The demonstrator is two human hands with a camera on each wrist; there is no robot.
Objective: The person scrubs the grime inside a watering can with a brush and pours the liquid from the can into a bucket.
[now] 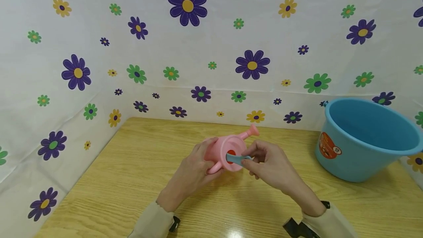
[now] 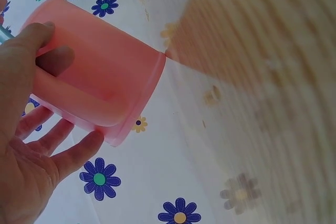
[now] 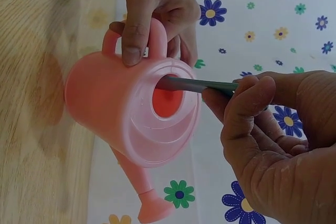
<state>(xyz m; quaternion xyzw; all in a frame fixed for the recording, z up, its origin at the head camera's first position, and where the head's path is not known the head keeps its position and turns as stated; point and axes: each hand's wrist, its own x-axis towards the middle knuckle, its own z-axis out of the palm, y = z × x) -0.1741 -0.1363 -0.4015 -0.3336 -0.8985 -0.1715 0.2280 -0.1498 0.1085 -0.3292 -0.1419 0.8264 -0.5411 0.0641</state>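
Note:
A pink toy watering can is tilted just over the wooden table, its round top opening facing the right hand. My left hand grips it, thumb at the handle and fingers along the body. The can's spout ends in a flared rose. My right hand pinches a slim light-blue tool handle between thumb and fingers. That handle reaches through the opening; its far end is hidden inside the can, where red shows.
At the right of the wooden table stands a large blue bucket with a red sticker. A white flower-patterned cloth hangs behind the table and along its left side.

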